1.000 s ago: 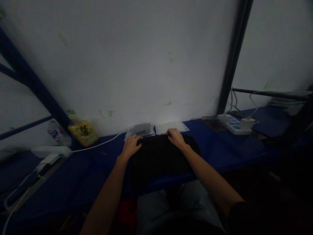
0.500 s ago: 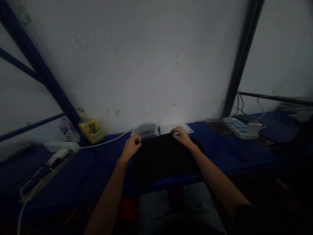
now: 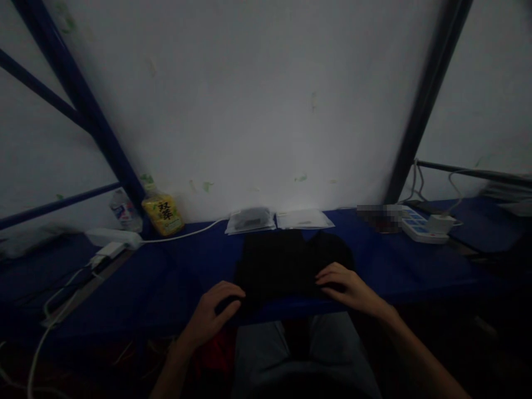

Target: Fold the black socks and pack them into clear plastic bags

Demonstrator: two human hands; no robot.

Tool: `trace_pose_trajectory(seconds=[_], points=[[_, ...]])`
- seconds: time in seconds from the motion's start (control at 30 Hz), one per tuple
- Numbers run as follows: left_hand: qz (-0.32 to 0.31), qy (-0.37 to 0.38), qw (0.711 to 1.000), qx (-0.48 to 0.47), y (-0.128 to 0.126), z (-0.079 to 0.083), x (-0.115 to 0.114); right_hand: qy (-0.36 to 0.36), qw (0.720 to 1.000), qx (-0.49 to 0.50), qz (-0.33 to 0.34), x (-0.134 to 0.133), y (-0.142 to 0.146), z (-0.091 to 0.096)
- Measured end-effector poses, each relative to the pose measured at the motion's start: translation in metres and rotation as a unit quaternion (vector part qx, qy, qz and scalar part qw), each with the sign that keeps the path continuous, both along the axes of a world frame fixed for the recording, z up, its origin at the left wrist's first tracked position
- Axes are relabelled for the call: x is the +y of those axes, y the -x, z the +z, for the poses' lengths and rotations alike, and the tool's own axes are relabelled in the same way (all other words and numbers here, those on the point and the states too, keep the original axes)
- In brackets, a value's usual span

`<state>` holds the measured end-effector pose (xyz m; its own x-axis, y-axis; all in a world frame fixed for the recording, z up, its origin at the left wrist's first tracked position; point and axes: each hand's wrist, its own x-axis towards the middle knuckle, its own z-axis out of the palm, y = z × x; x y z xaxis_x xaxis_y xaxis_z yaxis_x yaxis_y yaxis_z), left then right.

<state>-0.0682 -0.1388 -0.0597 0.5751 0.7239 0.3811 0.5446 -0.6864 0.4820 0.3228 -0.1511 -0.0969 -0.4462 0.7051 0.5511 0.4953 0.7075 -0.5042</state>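
A black cloth (image 3: 286, 260) lies on the blue table (image 3: 399, 266), reaching the near edge in front of me. My left hand (image 3: 214, 313) grips the cloth's near left corner, fingers curled over it. My right hand (image 3: 347, 288) rests on the near right part of the cloth, fingers bent and pinching its edge. Two clear plastic packets (image 3: 250, 220) lie side by side behind the cloth, against the white wall.
A yellow drink bottle (image 3: 163, 212) and a smaller bottle (image 3: 123, 210) stand at the back left by a blue frame bar. White power strips (image 3: 424, 227) with cables sit at right and left (image 3: 112, 238). My grey-trousered legs are below the table edge.
Both hands have come back from the cloth's far edge to its near edge. The head view has tilted slightly, so the table sits lower in the frame.
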Motion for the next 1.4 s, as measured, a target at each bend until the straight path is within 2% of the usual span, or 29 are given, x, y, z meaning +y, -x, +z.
trace_pose_trajectory(seconds=[0.07, 0.1, 0.17, 0.23, 0.3, 0.37, 0.47, 0.57, 0.63, 0.7, 0.8, 0.93, 1.0, 1.07, 1.17, 1.23, 1.33, 1.4], points=[[-0.003, 0.042, 0.998, -0.043, 0.004, -0.003, 0.004, 0.0, 0.993, 0.046, -0.113, 0.0, -0.013, -0.007], [0.0, 0.055, 0.997, -0.055, 0.005, -0.003, 0.008, 0.0, 0.977, 0.076, -0.199, 0.004, -0.022, -0.01], [0.019, 0.064, 0.996, -0.051, 0.004, -0.002, 0.016, 0.019, 0.928, 0.11, -0.356, 0.016, -0.042, -0.015], [0.044, 0.056, 0.997, -0.028, 0.001, -0.002, 0.022, 0.073, 0.907, 0.092, -0.404, 0.028, -0.058, -0.018], [0.056, 0.05, 0.997, -0.004, -0.002, -0.003, 0.025, 0.104, 0.916, 0.072, -0.381, 0.036, -0.066, -0.018], [0.054, 0.048, 0.997, 0.009, -0.004, -0.005, 0.024, 0.085, 0.921, 0.083, -0.371, 0.038, -0.065, -0.012], [0.048, 0.043, 0.998, 0.015, -0.005, -0.007, 0.022, 0.043, 0.915, 0.128, -0.381, 0.036, -0.048, 0.008], [0.049, 0.041, 0.998, 0.025, -0.006, -0.008, 0.02, 0.027, 0.934, 0.147, -0.324, 0.034, -0.014, 0.038], [0.053, 0.04, 0.997, 0.031, -0.007, -0.007, 0.018, 0.016, 0.955, 0.121, -0.269, 0.036, 0.017, 0.054], [0.055, 0.04, 0.997, 0.032, -0.009, -0.006, 0.015, -0.004, 0.974, 0.071, -0.216, 0.039, 0.05, 0.061], [0.056, 0.046, 0.997, 0.029, -0.01, -0.004, 0.012, -0.026, 0.984, -0.043, -0.173, 0.043, 0.097, 0.052], [0.054, 0.05, 0.997, 0.022, -0.009, -0.004, 0.011, -0.038, 0.967, -0.179, -0.176, 0.045, 0.133, 0.024], [0.051, 0.05, 0.997, 0.022, -0.009, -0.005, 0.011, -0.032, 0.967, -0.191, -0.163, 0.044, 0.133, 0.02], [0.049, 0.05, 0.997, 0.023, -0.008, -0.005, 0.012, -0.008, 0.98, -0.162, -0.118, 0.045, 0.121, 0.024], [0.051, 0.05, 0.997, 0.023, -0.008, -0.006, 0.012, 0.002, 0.996, -0.087, -0.038, 0.048, 0.082, 0.038], [0.055, 0.051, 0.997, 0.019, -0.008, -0.007, 0.012, -0.024, 0.996, -0.078, -0.029, 0.05, 0.051, 0.043], [0.061, 0.05, 0.997, 0.006, -0.009, -0.008, 0.012, -0.028, 0.99, -0.14, 0.0, 0.052, 0.015, 0.035], [0.07, 0.049, 0.996, -0.006, -0.009, -0.008, 0.013, -0.017, 0.987, -0.157, 0.019, 0.052, 0.005, 0.024]])
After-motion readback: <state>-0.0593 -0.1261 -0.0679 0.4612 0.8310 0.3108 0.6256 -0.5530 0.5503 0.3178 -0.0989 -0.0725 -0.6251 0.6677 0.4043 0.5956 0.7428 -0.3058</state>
